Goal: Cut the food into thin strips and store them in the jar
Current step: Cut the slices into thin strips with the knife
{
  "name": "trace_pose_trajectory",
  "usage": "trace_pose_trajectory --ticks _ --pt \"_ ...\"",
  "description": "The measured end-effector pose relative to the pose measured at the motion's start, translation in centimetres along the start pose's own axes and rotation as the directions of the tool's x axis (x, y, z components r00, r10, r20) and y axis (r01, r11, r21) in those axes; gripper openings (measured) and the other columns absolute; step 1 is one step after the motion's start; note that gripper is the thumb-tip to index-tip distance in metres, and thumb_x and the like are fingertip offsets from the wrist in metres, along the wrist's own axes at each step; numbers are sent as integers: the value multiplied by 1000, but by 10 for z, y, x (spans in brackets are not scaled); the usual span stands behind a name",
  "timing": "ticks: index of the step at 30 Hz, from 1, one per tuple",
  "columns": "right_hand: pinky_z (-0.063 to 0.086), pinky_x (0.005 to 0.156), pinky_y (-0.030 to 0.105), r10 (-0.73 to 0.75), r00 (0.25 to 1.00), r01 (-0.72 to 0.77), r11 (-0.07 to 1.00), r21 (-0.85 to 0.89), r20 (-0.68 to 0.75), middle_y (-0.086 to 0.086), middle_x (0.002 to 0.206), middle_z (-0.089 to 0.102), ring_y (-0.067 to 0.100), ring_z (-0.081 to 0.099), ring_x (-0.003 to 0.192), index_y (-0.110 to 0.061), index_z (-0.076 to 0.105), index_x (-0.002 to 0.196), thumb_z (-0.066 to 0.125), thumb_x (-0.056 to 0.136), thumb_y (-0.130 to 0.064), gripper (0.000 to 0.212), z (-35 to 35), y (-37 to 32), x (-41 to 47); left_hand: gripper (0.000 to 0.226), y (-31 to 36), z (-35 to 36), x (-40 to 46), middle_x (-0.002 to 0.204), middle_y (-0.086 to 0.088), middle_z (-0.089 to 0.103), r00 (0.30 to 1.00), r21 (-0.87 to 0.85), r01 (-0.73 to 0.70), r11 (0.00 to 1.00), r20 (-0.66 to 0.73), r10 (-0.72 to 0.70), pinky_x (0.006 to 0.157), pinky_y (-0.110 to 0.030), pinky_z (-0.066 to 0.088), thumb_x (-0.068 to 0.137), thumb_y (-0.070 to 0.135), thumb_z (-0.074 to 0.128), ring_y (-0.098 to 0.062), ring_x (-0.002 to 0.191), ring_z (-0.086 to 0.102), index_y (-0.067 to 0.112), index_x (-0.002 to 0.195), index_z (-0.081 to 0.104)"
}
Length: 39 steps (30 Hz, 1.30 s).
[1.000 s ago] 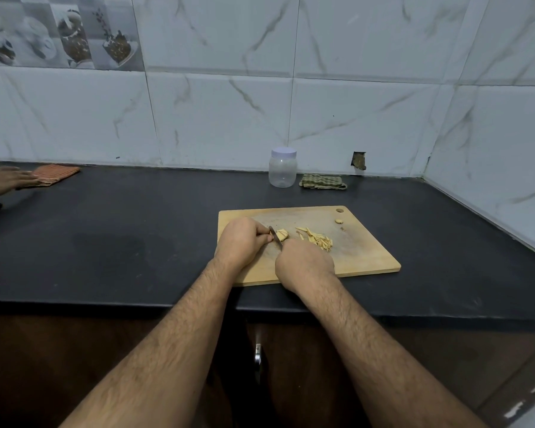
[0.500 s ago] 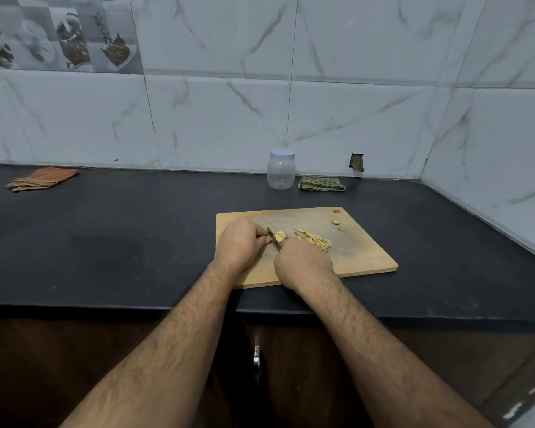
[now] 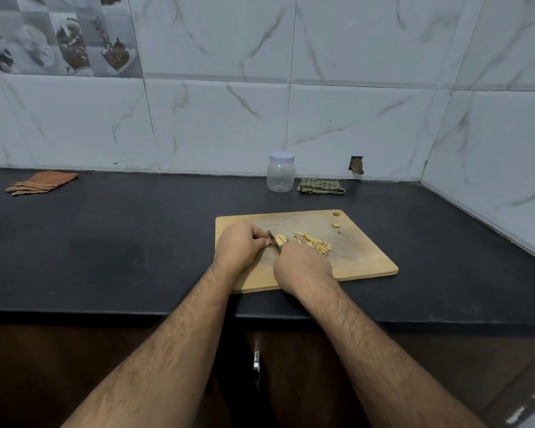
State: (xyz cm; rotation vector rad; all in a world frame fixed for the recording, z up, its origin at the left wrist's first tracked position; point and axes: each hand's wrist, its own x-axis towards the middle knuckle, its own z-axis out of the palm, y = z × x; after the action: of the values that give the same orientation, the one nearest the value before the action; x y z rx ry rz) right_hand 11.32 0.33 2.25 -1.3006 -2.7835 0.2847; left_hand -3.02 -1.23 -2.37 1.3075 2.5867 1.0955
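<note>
Fingers of the left hand [image 3: 240, 245] curl onto the uncut food [image 3: 280, 240] on the board [image 3: 362, 257], just left of the knife [image 3: 273, 240] gripped by the right hand [image 3: 301, 268], strips [image 3: 314, 244] lying rightward, closed jar [image 3: 280, 172] well behind.

jar [image 3: 280, 176] behind board [image 3: 365, 261], strips [image 3: 314, 242] on board

Other person's hand: seen a second ago at the left edge, touching the orange cloth [image 3: 42, 182], far left of the left hand [image 3: 241, 247]; now gone.
Orange cloth: lies alone.
Camera view: shifted slightly.
</note>
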Motion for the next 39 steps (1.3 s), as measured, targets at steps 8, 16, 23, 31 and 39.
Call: trace_pose_trajectory --ticks 8,16,23,31,39 --pt "42 74 32 0 1000 0 1000 -10 1 5 125 60 22 59 109 -15 57 129 44 101 -15 31 -1 2 3 13 1 3 1 102 10 75 1000 5 13 1000 -10 -13 77 -28 49 90 29 69 -8 93 63 27 99 79" --pt "41 77 33 2 999 -2 1000 -21 34 5 132 56 23 56 117 -15 55 131 42 101 -13 34 -3 -3 7 14 2 2 1 108 13 73 1000 -13 5 1000 1 -5 85 -27 50 90 27 69 -5 99 63 26 100 79" --pt "41 76 33 18 997 -15 999 -44 72 6 133 54 22 55 118 -14 54 133 44 100 -14 34 -5 -7 13 15 2 3 1 107 12 74 1000 7 -26 1000 1 26 88 -29 51 90 24 68 -6 100 64 25 99 80" --pt "53 89 36 5 985 5 998 -58 172 8 142 50 22 60 102 -10 50 137 46 97 -8 40 -10 -6 5 17 4 1 -2 106 15 74 999 53 -47 998 -24 48 67 -18 39 92 28 65 -3 98 62 28 100 79" --pt "54 88 36 18 985 -20 1000 13 170 10 121 61 22 57 90 -6 56 124 48 95 -9 30 -11 6 -7 16 5 0 -3 103 15 74 999 38 -44 998 -19 45 55 -12 32 90 32 67 -1 86 57 31 101 79"
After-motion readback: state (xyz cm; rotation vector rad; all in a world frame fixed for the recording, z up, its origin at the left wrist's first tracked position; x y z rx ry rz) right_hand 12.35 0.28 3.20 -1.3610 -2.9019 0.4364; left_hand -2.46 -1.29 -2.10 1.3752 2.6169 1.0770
